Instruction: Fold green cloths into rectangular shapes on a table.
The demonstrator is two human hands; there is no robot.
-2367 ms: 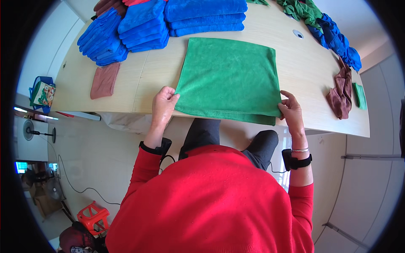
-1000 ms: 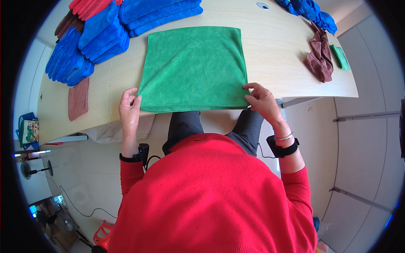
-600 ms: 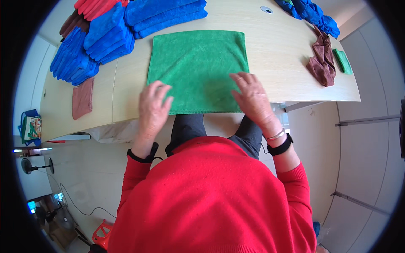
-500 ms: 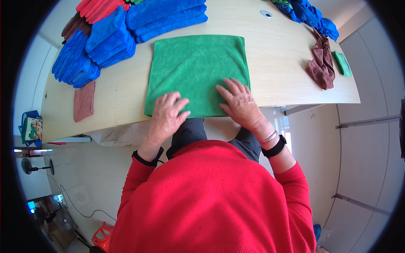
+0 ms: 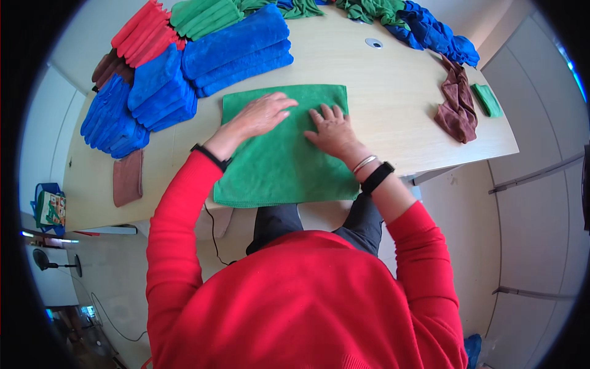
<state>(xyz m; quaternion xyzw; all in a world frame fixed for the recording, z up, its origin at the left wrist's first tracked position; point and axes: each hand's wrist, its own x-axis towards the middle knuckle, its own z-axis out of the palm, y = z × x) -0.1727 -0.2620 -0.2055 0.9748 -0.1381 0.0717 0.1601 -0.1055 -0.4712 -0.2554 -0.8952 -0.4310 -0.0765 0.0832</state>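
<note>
A green towel [image 5: 276, 175] lies spread out at the front edge of the light wooden table, its near edge slightly past the table's edge. My left hand [image 5: 263, 115] is over the towel's upper middle, fingers stretched out toward the right. Near the towel's upper right, my right hand [image 5: 332, 132] rests on the cloth with its fingers spread. Neither hand grips anything.
Folded blue towels [image 5: 239, 49] stand in piles at the left, with red ones [image 5: 144, 34] and green ones [image 5: 206, 17] behind. A brown towel [image 5: 128, 178] lies front left. Crumpled brown cloth [image 5: 456, 104] and a small folded green towel [image 5: 487, 100] lie right; loose blue cloth [image 5: 439, 31] sits behind.
Both hands have moved away from the towel's near edge toward its far part, the left one farther. The view has shifted, so the table appears lower and more piles show at the back.
</note>
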